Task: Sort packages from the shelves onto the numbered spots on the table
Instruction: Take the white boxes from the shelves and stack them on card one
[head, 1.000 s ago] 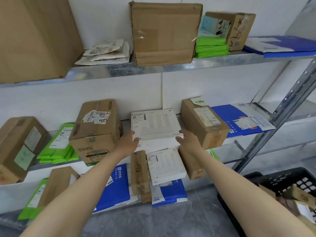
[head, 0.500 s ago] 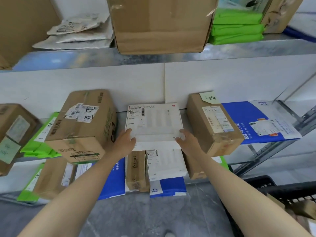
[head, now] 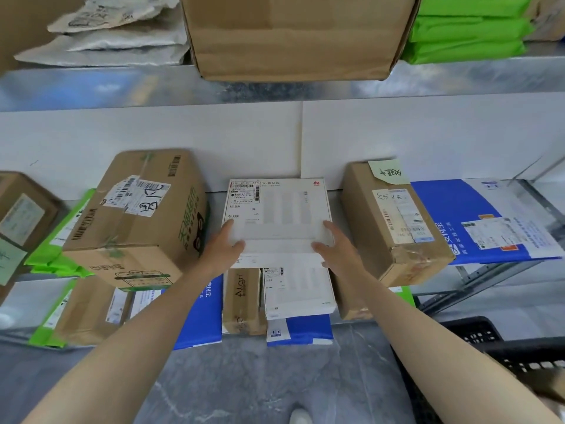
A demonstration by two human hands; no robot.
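Both forearms are reaching straight forward to the middle shelf (head: 215, 201), where the left hand (head: 224, 246) and right hand (head: 337, 250) are gripping the flat white box (head: 278, 209) by its near corners, fingers curled round its edges, as it is lying between a large brown carton (head: 134, 218) and a taped carton (head: 394, 224).

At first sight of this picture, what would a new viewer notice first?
The left hand and right hand grip the near corners of a flat white box on the middle shelf. A big brown carton stands left of it; bright green mailers lie top right.
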